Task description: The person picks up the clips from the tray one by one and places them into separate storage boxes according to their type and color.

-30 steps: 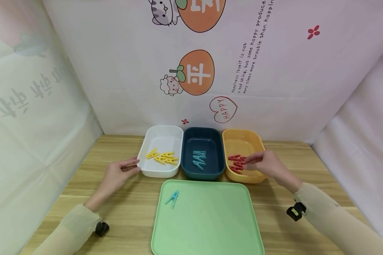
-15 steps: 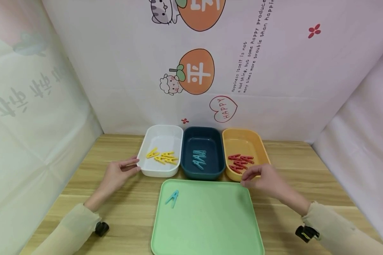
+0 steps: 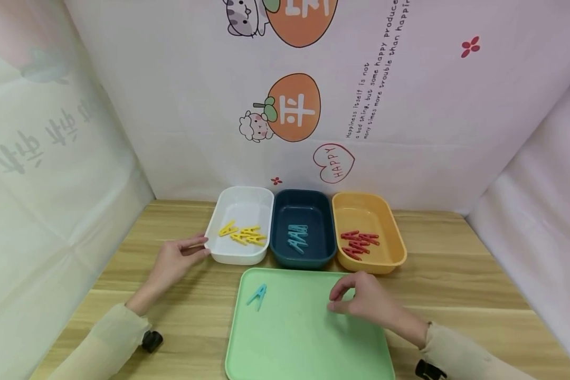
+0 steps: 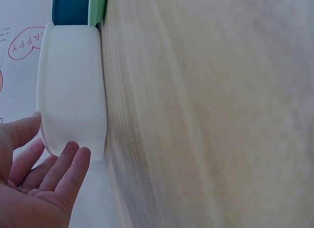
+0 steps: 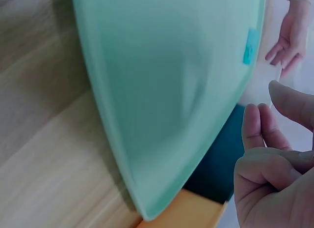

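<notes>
My left hand [image 3: 173, 264] is beside the white box [image 3: 239, 259], its fingertips against the box's left side. In the left wrist view the thumb and loosely bent fingers lie at the near end of that box. Yellow clothespins [image 3: 239, 237] lie inside it. Above the right part of the green tray [image 3: 304, 338] is my right hand [image 3: 368, 301], fingers loosely bent. The right wrist view shows a gap between thumb and fingertips, with nothing visible there. A light blue clothespin [image 3: 258, 296] lies on the tray's far left part. Red clothespins [image 3: 358, 244] lie in the yellow box [image 3: 389, 264].
Between the white and yellow boxes stands a dark blue box [image 3: 304, 261] with several blue clothespins [image 3: 297, 240]. The three boxes form a row behind the tray on a wooden table [image 3: 456, 285]. A printed white cloth [image 3: 408, 169] hangs behind them.
My right hand has moved from the red clothespins in the yellow box, toward me and left, to above the tray. My left hand has stayed at the white box.
</notes>
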Demonstrator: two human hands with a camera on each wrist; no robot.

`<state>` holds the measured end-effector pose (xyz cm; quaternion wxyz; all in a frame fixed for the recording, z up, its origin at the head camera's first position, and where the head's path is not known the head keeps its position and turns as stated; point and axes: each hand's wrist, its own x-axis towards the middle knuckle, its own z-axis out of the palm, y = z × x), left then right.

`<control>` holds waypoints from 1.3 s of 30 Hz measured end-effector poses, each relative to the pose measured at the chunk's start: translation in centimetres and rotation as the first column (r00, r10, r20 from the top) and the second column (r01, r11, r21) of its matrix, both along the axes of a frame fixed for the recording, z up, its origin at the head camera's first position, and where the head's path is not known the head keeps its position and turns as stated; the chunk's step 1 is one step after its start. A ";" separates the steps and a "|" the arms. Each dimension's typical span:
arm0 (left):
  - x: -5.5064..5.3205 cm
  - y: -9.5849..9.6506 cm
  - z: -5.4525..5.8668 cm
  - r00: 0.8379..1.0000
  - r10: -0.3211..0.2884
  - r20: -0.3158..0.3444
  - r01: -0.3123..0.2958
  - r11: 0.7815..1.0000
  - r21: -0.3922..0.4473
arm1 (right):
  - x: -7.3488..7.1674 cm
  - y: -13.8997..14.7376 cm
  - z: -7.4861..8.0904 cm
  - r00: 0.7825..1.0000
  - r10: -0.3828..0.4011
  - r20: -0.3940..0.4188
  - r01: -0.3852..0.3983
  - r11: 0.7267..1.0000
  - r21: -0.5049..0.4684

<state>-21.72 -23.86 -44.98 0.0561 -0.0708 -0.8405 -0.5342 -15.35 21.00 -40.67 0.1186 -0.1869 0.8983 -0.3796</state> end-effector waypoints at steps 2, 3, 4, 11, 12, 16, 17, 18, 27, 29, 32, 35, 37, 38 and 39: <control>0.0 0.0 0.0 1.000 -0.001 0.004 0.001 1.000 0.000 | 0.0 -0.7 -0.5 1.000 0.011 0.000 -0.011 1.000 0.009; 0.0 0.0 0.0 1.000 -0.001 0.005 0.001 1.000 0.002 | 0.0 -1.0 -0.7 1.000 0.017 -0.001 -0.017 1.000 0.017; 0.0 0.0 0.0 1.000 -0.001 0.006 0.001 1.000 0.004 | 0.0 -1.4 -0.8 1.000 0.021 -0.002 -0.021 0.999 0.029; 0.0 0.1 0.0 1.000 -0.004 -0.003 0.004 1.000 -0.007 | 0.0 -4.5 -1.1 0.998 0.066 0.000 -0.066 0.996 0.065; 0.0 0.1 0.0 1.000 -0.003 -0.001 0.003 1.000 -0.011 | -0.1 -5.0 -1.1 0.997 0.072 0.005 -0.072 0.995 0.068; 0.1 0.1 0.0 1.000 0.007 0.007 -0.007 1.000 -0.022 | -0.3 -7.0 -1.1 0.995 0.097 0.019 -0.098 0.993 0.071; 0.1 0.1 0.0 1.000 0.008 0.009 -0.008 1.000 -0.021 | -0.3 -7.4 -1.1 0.995 0.103 0.019 -0.104 0.992 0.072; 0.1 0.1 0.0 1.000 0.007 0.010 -0.006 1.000 -0.023 | -0.4 -7.9 -1.1 0.994 0.106 0.018 -0.107 0.992 0.072; 0.0 -0.1 -0.1 1.000 0.006 -0.004 -0.006 1.000 -0.017 | -1.5 -10.3 -1.0 0.991 0.134 -0.009 -0.133 0.990 0.055; 0.0 -0.1 -0.2 1.000 0.006 -0.008 -0.007 1.000 -0.015 | -1.7 -10.7 -1.2 0.989 0.145 -0.015 -0.144 0.988 0.048; 0.0 0.0 -0.3 1.000 0.002 -0.005 -0.002 1.000 -0.007 | -1.9 -11.4 -1.5 0.987 0.157 -0.029 -0.155 0.987 0.042; -0.1 0.0 -0.3 1.000 -0.002 0.002 0.002 1.000 -0.001 | -2.2 -12.1 -1.8 0.986 0.164 -0.030 -0.162 0.986 0.048; -0.1 0.0 -0.3 1.000 0.000 0.005 0.000 1.000 0.002 | -2.4 -12.6 -2.0 0.985 0.168 -0.028 -0.166 0.984 0.061; -0.1 0.0 -0.3 1.000 0.001 0.004 -0.001 1.000 0.003 | -2.5 -12.8 -2.1 0.985 0.169 -0.026 -0.167 0.984 0.070; -0.1 0.0 -0.3 1.000 0.001 0.003 -0.001 1.000 0.003 | -2.5 -13.1 -2.1 0.985 0.169 -0.023 -0.166 0.983 0.081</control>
